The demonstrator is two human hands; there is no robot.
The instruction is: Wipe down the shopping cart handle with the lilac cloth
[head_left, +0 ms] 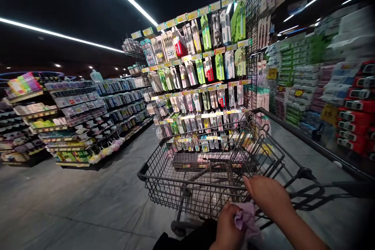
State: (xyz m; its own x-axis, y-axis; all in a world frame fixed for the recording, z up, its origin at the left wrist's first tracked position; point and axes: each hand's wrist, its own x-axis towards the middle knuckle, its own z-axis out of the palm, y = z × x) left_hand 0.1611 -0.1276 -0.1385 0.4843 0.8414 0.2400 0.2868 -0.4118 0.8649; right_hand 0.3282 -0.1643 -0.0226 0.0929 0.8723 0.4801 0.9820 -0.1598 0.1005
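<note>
Nearest, at five o'clock, the left hand (227, 220) has its grip closed on a crumpled lilac cloth (247, 218). Between four and five, the right hand (268, 193) is by the near rim of a wire cart (143, 175); its fingers are hidden, so I cannot tell its grip. Packaged toothbrushes (205, 33) hang toward one o'clock.

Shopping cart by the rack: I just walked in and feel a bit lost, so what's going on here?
A person's left hand holds a crumpled lilac cloth beside a black wire shopping cart. The right hand is at the cart's near side; whether it grips the rail is unclear. The cart stands in front of a display rack hung with packaged toothbrushes.
</note>
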